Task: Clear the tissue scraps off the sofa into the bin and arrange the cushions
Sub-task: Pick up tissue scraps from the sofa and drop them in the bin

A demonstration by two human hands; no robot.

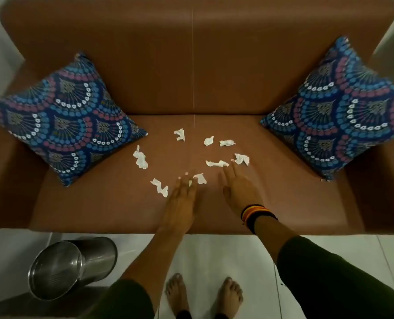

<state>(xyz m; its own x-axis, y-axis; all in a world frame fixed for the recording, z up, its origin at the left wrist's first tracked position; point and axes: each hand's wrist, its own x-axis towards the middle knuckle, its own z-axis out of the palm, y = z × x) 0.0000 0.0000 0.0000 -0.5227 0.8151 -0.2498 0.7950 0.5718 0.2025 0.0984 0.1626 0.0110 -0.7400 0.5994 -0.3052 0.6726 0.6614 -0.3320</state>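
presently, findings are recorded against the sofa [191, 65] as landmark.

sofa seat: eight tissue scraps [140, 157] are seen scattered over the middle of the seat, none yet removed.

left hand [179, 201]: held flat with fingers spread over the front of the seat; nothing is gripped, though a scrap lies at the fingertips.

right hand [239, 192]: likewise spread and empty; two fingers are extended toward a long scrap [217, 163] mid-seat. banded bangles [255, 212] are worn at the wrist.

cushions: left cushion [64, 118] and right cushion [343, 111] are propped on a corner at either end of the sofa, against arm and backrest.

bin [60, 270]: a steel bin is placed on the floor in front of the sofa, toward its left end, mouth unobstructed.

handling: the scraps are judged very light, soft and crumpled, easily torn or blown. a pinch at the raised folds, or a sweeping together into one pile, is advised. the smooth seat should let them slide.

cushion handling: judged soft and light; best taken by opposite edges.
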